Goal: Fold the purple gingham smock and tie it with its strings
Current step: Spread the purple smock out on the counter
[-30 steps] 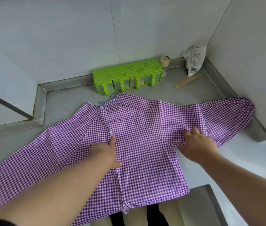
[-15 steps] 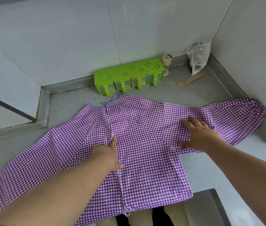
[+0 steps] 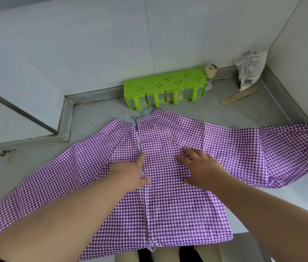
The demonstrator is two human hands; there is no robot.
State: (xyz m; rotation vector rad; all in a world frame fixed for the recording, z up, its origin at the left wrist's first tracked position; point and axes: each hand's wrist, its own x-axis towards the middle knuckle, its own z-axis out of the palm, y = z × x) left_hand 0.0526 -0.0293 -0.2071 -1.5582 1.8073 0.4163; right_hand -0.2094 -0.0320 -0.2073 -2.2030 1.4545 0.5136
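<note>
One purple gingham smock (image 3: 177,210) is lying spread; the left hand (image 3: 129,173) and right hand (image 3: 202,170) are pressing flat on it, fingers splayed, gripping nothing.

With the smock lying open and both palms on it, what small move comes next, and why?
Probably fold the right sleeve inward: the smock lies flat and spread, and the right hand and left hand only press its middle.
</note>
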